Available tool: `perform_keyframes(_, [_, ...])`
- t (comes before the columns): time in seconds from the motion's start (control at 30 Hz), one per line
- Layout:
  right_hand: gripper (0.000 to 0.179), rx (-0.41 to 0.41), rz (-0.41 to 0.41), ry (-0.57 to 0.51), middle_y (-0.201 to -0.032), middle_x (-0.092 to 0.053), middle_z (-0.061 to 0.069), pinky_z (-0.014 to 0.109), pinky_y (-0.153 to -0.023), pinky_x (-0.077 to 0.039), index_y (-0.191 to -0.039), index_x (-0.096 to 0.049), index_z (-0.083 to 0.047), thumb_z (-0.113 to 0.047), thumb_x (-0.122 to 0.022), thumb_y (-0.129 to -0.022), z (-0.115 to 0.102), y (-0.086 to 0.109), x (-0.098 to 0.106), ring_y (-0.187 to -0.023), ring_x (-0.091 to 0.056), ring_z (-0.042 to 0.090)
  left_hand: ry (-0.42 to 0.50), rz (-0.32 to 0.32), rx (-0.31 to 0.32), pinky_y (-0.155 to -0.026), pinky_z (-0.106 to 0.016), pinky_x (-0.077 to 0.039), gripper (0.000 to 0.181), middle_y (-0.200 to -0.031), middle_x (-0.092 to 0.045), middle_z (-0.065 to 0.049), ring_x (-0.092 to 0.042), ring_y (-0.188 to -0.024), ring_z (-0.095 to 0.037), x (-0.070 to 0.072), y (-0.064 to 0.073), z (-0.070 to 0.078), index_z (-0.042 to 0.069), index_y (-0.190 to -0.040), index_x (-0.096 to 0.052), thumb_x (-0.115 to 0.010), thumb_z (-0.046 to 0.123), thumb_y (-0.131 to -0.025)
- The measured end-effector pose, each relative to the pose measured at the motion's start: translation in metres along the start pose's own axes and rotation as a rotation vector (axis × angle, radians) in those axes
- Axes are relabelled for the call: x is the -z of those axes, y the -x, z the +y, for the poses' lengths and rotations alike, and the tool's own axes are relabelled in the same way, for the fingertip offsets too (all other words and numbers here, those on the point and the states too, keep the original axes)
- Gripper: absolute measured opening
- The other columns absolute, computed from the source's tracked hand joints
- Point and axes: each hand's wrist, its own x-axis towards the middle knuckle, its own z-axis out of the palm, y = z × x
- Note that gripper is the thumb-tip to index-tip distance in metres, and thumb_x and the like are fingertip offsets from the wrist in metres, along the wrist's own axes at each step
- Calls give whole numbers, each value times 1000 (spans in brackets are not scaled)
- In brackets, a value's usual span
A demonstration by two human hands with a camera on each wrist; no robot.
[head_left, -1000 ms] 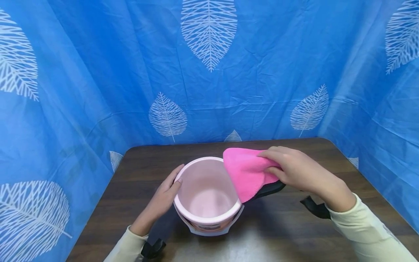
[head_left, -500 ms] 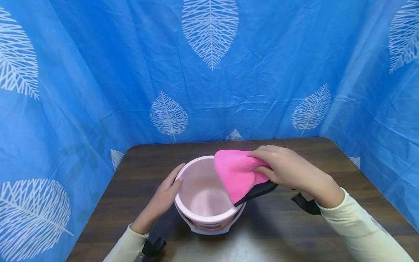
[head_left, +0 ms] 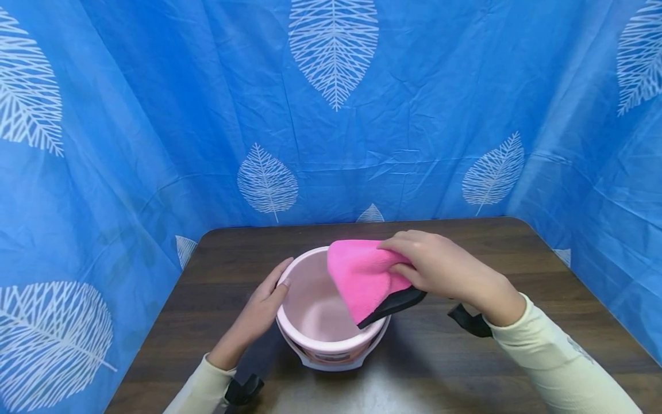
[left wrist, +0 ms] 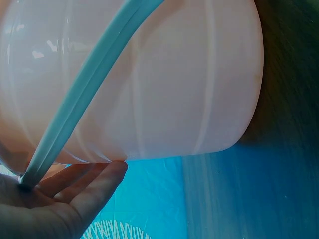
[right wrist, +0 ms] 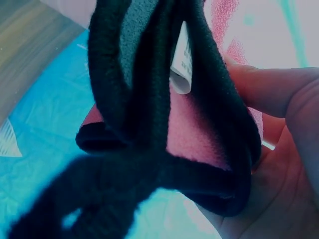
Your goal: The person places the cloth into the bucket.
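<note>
A pale pink bucket (head_left: 331, 347) stands upright on the table, its mouth facing up. My left hand (head_left: 258, 307) grips its left rim, thumb over the edge and fingers along the outer wall. In the left wrist view the bucket's handle (left wrist: 84, 94) slants down across the wall to that hand. My right hand (head_left: 439, 267) pinches a folded, bright pink fluffy cloth (head_left: 357, 273) with black edging, which overlaps the bucket's right rim and mouth in the head view. A white label (right wrist: 183, 62) shows between its folds in the right wrist view.
The dark wooden table (head_left: 465, 356) extends on all sides of the bucket. Blue curtains (head_left: 414, 115) with white leaf prints hang behind it and along both sides. A black strap piece (head_left: 470, 322) sticks out by the right wrist, another black piece (head_left: 244, 390) by the left.
My right hand has moved left with the cloth, bringing it further over the bucket's mouth. The left hand keeps its hold on the rim, and the bucket stays in place.
</note>
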Motion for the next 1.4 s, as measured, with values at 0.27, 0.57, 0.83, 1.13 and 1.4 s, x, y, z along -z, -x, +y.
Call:
perform_keyframes(0.27, [32,35,7,18,-87,-56,-6,29,-72,-45,-106,-62,-12,-19,-68,-75,-7,-9,-4,-79,-51,10,-8,-1,6,-96,-44,-30,44,-140,-30,-4,-32,-124,-22,0,0,0,15,-139,-28,-36,19,-96])
perform_keyframes(0.57, [31,31,-28,36,-88,-58,-5,30,-71,-46,-105,-62,-14,-22,-68,-76,-16,-17,-7,-79,-53,10,2,0,14,-97,-42,-29,44,-140,-30,-4,-32,-124,-21,0,-1,0,14,-139,-28,-36,19,-96])
perform_keyframes(0.83, [32,24,-50,46,-89,-59,-4,30,-71,-47,-106,-62,-15,-23,-68,-76,-23,-22,-11,-81,-54,10,15,1,6,-99,-41,-27,43,-140,-29,-5,-29,-126,-20,0,-1,-1,14,-138,-28,-37,16,-96])
perform_keyframes(1.13, [31,53,-56,43,-87,-58,-4,29,-70,-47,-105,-62,-15,-22,-68,-76,-27,-26,-16,-79,-53,11,4,1,-2,-98,-41,-28,43,-140,-29,-4,-29,-126,-20,-1,-1,1,15,-138,-28,-37,16,-96])
perform_keyframes(1.4, [28,63,-57,56,-86,-58,-5,29,-69,-46,-103,-62,-16,-22,-67,-76,-29,-29,-19,-78,-53,11,8,-3,9,-97,-41,-30,43,-140,-29,-3,-30,-126,-21,-1,-1,1,16,-138,-28,-36,17,-96])
